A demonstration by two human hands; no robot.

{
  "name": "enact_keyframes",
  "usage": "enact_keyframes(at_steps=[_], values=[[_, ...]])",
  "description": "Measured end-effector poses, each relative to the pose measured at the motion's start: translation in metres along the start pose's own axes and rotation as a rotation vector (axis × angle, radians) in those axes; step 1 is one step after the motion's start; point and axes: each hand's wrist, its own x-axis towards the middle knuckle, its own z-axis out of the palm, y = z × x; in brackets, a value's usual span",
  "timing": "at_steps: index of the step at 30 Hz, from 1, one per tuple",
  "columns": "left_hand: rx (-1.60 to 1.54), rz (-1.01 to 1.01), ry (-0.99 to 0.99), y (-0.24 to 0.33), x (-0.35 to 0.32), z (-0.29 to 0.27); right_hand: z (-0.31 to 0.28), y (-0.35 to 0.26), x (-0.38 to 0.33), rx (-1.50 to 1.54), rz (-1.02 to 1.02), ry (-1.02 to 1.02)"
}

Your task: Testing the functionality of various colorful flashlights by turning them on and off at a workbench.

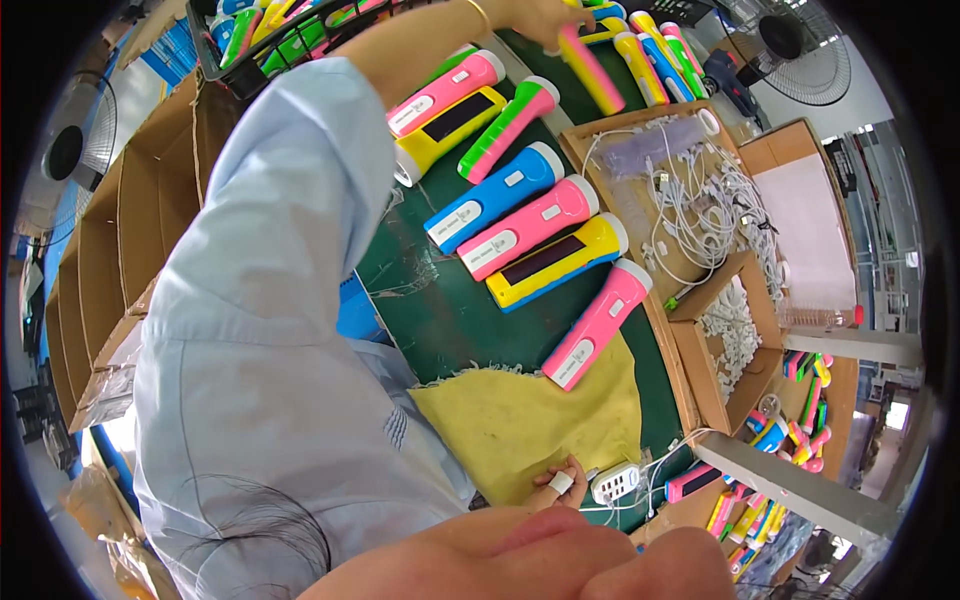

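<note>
At the far edge of the green table my left hand (545, 22), reaching out in a light blue sleeve, is closed on a pink and yellow flashlight (592, 72). Its grip is partly cut off at the top. My right hand (566, 484), a white wrap on one finger, rests curled on a yellow cloth (520, 420) beside a white multi-port charger (615, 484); what its fingers hold is hidden. Between the hands lies a row of flashlights: a blue one (495, 197), a pink one (530, 228), a yellow one (558, 262), and another pink one (600, 325) touching the cloth.
A shallow carton (625, 215) holds tangled white cables, beside a small box (715, 395) of white pieces. A black crate (270, 75) of flashlights stands far left. More flashlights (790, 440) lie on the right. Cardboard compartments (125, 235) line the left; a fan (790, 45) stands far right.
</note>
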Motion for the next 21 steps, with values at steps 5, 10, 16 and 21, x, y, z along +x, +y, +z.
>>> enact_keyframes(at_steps=[5,10,16,21], values=[[-0.627,0.062,0.436,0.046,-0.001,-0.081,-0.004,-0.011,0.002,0.005,-0.015,-0.078],[-1.78,-0.146,-0.541,0.128,-0.034,-0.093,-0.013,-0.021,0.014,0.109,0.131,-0.216],[-1.199,-0.35,-0.288,0.31,-0.105,-0.025,0.022,-0.062,0.016,0.422,-0.247,-0.464],[-1.692,-0.219,-0.612,0.374,-0.136,-0.007,0.03,-0.085,0.004,0.24,-0.003,-0.316]])
